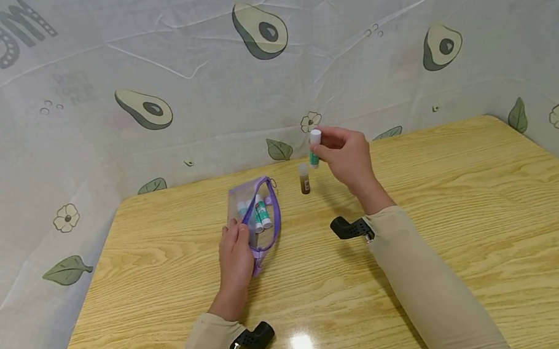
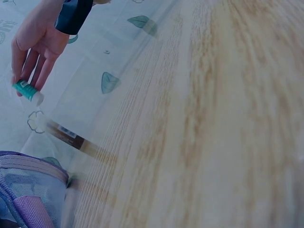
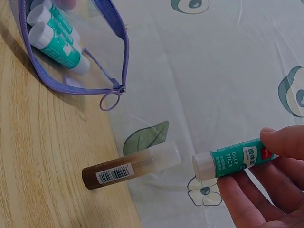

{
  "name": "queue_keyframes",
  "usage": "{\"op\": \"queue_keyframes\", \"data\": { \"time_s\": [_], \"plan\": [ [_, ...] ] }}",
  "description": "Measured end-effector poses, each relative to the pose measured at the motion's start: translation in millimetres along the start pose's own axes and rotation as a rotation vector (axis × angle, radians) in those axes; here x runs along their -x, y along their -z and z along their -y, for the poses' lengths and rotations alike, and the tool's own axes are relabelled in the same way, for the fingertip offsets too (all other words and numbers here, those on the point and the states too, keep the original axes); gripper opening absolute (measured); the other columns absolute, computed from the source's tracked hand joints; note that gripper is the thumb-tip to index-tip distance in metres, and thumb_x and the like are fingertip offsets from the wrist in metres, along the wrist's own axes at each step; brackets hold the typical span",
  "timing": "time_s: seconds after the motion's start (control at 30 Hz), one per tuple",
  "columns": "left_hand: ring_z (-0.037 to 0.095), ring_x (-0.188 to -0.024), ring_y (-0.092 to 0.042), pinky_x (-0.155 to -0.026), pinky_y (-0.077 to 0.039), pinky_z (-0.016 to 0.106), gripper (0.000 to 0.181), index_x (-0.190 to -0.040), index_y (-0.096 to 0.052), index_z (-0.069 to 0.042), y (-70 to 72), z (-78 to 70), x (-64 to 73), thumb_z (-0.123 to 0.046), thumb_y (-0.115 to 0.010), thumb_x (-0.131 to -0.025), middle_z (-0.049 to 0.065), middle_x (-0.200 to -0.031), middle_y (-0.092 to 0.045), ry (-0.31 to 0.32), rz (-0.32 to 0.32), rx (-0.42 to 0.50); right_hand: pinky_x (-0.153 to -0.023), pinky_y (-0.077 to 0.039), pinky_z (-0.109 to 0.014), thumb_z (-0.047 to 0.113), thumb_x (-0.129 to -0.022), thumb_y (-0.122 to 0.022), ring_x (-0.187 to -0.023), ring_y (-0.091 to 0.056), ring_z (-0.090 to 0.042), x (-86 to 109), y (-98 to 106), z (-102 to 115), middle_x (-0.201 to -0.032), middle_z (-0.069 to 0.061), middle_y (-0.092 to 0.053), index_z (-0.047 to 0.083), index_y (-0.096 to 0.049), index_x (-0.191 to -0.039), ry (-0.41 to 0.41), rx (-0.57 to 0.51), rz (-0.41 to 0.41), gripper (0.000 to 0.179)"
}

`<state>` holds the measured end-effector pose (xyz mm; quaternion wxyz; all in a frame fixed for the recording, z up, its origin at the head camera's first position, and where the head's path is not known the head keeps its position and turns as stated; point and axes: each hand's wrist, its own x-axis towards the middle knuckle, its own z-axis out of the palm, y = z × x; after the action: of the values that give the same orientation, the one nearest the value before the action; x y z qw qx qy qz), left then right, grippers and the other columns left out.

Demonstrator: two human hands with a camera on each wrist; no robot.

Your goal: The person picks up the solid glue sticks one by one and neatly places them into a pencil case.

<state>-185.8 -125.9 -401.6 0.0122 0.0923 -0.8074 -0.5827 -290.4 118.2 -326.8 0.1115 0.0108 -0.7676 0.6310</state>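
My right hand point(image 1: 348, 156) pinches a green and white glue stick point(image 1: 314, 157) between thumb and fingers, above the back of the table. Its label faces the camera in the right wrist view, where the white end of the glue stick point(image 3: 232, 159) points left. Just left of it, a brown tube point(image 1: 304, 182) with a frosted cap and a barcode stands upright on the table. My left hand point(image 1: 235, 254) holds the near left side of a see-through pouch point(image 1: 277, 212) with a purple zip edge. The pouch gapes open, and several glue sticks point(image 1: 262, 212) lie inside.
The wooden table point(image 1: 301, 295) reaches back to a pale cloth point(image 1: 216, 135) printed with avocados and leaves, which hangs behind and at the sides. A zip-pull ring point(image 3: 110, 101) dangles from the pouch's corner, close to the brown tube.
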Motion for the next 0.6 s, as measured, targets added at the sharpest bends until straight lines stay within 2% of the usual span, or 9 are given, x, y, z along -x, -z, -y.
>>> {"op": "queue_keyframes", "data": {
  "time_s": [0.23,0.43,0.6],
  "plan": [
    [0.038,-0.168,-0.002,-0.135,-0.003,0.061,0.055,-0.162,-0.042,-0.003,0.1,-0.2,0.2,-0.033,-0.033,-0.116,0.017,-0.177,-0.022,0.014,0.003,0.004,-0.088,-0.060,-0.023,0.014,-0.100,-0.075,-0.118,-0.070,-0.025,1.9,-7.0,-1.7,-0.129,-0.017,-0.075,0.005,-0.071,-0.137,0.012,0.008,0.022,0.039],
    [0.039,-0.168,-0.003,-0.135,-0.004,0.061,0.056,-0.163,-0.040,-0.003,0.2,-1.4,1.5,-0.033,-0.033,-0.116,0.018,-0.177,-0.022,0.011,-0.003,-0.001,-0.096,-0.061,-0.034,0.014,-0.099,-0.076,-0.118,-0.072,-0.028,4.1,-13.6,-1.8,-0.127,-0.018,-0.075,0.005,-0.072,-0.135,0.033,0.012,0.033,0.038],
    [0.040,-0.168,-0.004,-0.135,-0.004,0.062,0.055,-0.160,-0.045,-0.002,-0.4,-1.1,0.6,-0.032,-0.033,-0.116,0.018,-0.176,-0.023,0.003,-0.009,0.003,-0.099,-0.062,-0.042,0.014,-0.099,-0.076,-0.117,-0.072,-0.029,5.6,-18.4,-2.9,-0.125,-0.018,-0.076,0.004,-0.072,-0.135,0.056,0.030,0.043,0.037]
  ]
}}
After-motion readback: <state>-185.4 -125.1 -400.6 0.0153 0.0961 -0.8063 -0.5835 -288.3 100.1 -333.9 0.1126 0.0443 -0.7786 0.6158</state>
